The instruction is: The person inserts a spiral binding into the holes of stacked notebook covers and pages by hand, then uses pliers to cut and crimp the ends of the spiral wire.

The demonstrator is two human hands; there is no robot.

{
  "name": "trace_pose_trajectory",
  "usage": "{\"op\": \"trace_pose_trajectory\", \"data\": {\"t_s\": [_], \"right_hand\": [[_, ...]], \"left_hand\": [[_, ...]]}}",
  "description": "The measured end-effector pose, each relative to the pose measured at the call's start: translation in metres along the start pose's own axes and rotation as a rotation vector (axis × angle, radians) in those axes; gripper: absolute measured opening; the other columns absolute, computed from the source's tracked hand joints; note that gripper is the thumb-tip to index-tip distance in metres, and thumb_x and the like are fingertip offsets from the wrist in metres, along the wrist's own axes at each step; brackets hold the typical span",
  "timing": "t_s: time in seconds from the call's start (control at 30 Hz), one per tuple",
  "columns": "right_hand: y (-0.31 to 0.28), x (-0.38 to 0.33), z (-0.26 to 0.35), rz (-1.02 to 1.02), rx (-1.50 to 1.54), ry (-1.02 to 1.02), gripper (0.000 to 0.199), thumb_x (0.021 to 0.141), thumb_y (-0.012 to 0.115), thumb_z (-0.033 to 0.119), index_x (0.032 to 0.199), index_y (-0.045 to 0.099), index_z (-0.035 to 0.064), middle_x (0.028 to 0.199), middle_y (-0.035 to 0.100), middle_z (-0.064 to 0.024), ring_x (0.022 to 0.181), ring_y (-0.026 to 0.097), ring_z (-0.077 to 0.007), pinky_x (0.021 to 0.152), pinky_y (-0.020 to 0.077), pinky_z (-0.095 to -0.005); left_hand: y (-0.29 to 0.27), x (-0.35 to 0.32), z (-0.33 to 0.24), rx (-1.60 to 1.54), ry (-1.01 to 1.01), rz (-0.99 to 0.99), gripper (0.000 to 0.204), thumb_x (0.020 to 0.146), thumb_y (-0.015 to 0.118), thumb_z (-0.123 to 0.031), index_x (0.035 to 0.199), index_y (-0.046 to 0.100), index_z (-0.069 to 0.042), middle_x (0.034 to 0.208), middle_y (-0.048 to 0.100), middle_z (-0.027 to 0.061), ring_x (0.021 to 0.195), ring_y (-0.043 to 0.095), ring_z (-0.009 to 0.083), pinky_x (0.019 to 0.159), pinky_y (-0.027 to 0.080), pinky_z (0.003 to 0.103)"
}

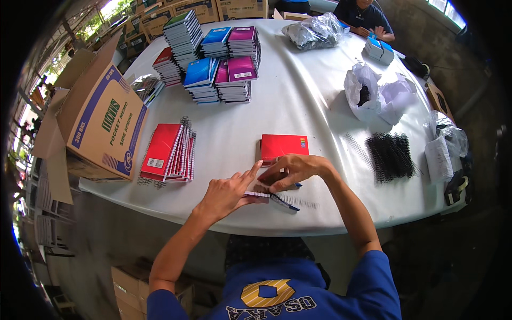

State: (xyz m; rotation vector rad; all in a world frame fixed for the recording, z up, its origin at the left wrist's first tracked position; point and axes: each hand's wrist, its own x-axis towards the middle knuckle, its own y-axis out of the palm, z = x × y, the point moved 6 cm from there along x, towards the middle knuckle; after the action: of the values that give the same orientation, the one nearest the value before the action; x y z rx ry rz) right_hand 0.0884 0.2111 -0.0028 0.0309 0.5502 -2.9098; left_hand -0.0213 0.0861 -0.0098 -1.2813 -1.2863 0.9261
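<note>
My left hand (224, 193) grips a small notebook (257, 195) near the table's front edge, its index finger stretched out and its thumb underneath. A loose wire coil (304, 203) sticks out to the right of the notebook's spine edge. By the coil lies a blue pen (287, 204). My right hand (298, 169) is bent over the notebook with fingers curled and closed; what they pinch is hidden. Just beyond it rests a small stack of red notebooks (285, 144). The tip of another blue object (298, 185) shows below my right hand.
Coil-bound red notebooks (162, 149) lie at left beside a large open carton (104, 120). Stacks of blue, purple and green notebooks (218, 64) stand farther back. Black coils (390, 156), white bags (365, 93) and a clear plastic bag (314, 32) sit rightward. Another person (368, 21) sits across.
</note>
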Motion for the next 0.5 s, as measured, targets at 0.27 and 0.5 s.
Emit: {"op": "trace_pose_trajectory", "data": {"t_s": [0.27,0.5], "right_hand": [[-0.004,0.009,-0.022,-0.022,-0.134,0.169,0.055,0.085,0.071,0.043,0.126,0.065,0.0079,0.107,0.07,-0.013,0.098,0.063,-0.0217,0.084,0.0491,-0.0349],[-0.004,0.014,-0.015,0.019,-0.077,0.154,0.064,0.081,0.07,0.045,0.128,0.062,0.0011,0.114,0.067,-0.0168,0.102,0.061,-0.0255,0.085,0.0493,-0.0368]], "left_hand": [[-0.001,-0.006,0.014,0.056,-0.059,0.008,0.095,0.073,0.07,-0.058,0.152,0.028,-0.025,0.098,0.067,0.0112,0.068,0.068,0.0281,0.054,0.053,0.038],[-0.005,-0.009,0.019,0.003,-0.166,0.001,0.08,0.072,0.071,-0.058,0.142,0.048,-0.029,0.106,0.068,0.0221,0.083,0.071,0.0299,0.062,0.056,0.038]]}}
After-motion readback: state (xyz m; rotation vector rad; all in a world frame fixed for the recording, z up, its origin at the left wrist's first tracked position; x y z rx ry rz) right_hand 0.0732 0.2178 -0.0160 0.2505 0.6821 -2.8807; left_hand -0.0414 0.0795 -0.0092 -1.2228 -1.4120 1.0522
